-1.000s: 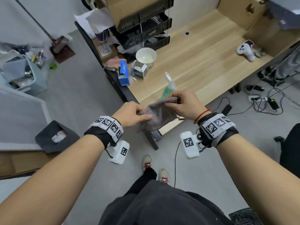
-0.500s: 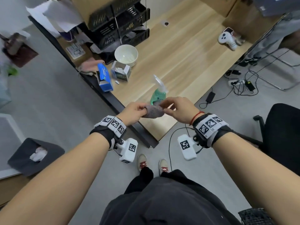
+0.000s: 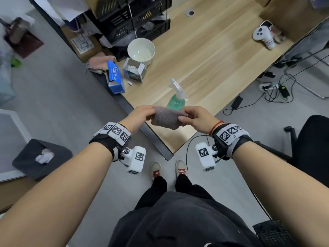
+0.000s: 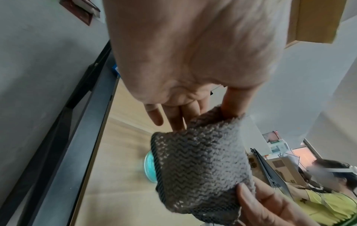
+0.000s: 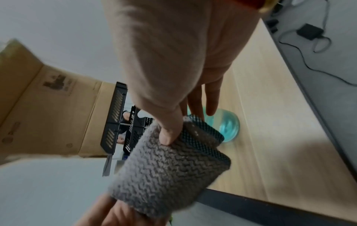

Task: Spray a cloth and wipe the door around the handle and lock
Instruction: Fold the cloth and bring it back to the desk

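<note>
**Clutter on and around the counter**

A wooden counter point(image 3: 204, 56) carries a white bowl point(image 3: 141, 50), with a small open box point(image 3: 134, 71) just beside it and a blue box point(image 3: 115, 77) at the edge. Black crates point(image 3: 133, 18) are stacked behind. A white controller point(image 3: 262, 35) lies well apart. On the grey floor sit a dark bin point(image 3: 41, 157), cables point(image 3: 277, 90) and a black chair point(image 3: 313, 148).

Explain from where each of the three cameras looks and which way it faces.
Head: worn on the head, facing down at the wooden desk; both forearms, left hand, right hand and shoes show.
Left wrist: faces along the left hand's fingers to the grey knitted cloth.
Right wrist: faces along the right hand's thumb to the same cloth.
All views share the cloth and the green spray bottle.
</note>
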